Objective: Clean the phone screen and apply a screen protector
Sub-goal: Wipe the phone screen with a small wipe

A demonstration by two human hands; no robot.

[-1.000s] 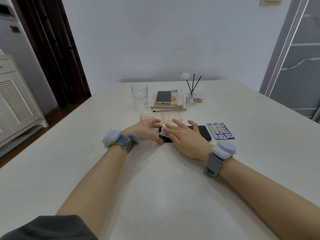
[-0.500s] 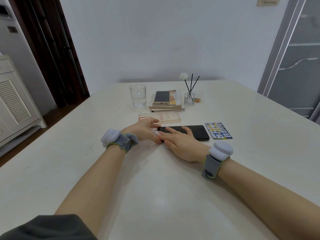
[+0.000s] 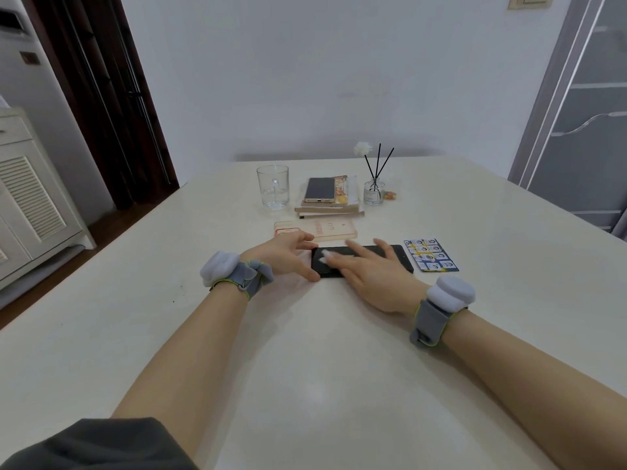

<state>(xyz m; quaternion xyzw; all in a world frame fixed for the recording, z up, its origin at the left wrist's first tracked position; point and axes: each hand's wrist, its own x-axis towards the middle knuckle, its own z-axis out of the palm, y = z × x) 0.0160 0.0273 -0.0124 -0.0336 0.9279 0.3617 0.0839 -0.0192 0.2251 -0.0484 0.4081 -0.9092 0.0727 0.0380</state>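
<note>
Left hand (image 3: 288, 257): thumb on the near edge, fingers over the far edge of phone (image 3: 398, 257); I'm clamping its left end flat on table (image 3: 305, 368). Risk: if I slacken, phone skates or spins under the wiping stroke.
Wipe (image 3: 326, 255): small white pad on the left part of the screen, under my fingertips. Risk: it bunches or slips out and bare skin smears the screen. Any dust left behind means bubbles at the next step.
Right hand (image 3: 373, 273): fingers straight and spread, pressing wipe down, gripping nothing. It covers mid screen, so I can't tell how clean that part is.
Phone: mid table, long side toward me, screen up, right end bare. Risk: hard push near that free end pivots it about my left grip.
Card (image 3: 431, 255): just beside phone's right end. Risk: a full-length stroke overshoots and shoves it.
Glass (image 3: 273, 186): well behind phone; out of a short stroke's path, I judge.
Case (image 3: 325, 228): just beyond phone, near my left fingertips. Tightest spot; a far-side stroke would nudge it.
Books (image 3: 330, 208): behind case, apart from phone.
Room: bare table on the near side and both flanks; table edges well apart from phone. Crowded only beyond it and at the right end.
</note>
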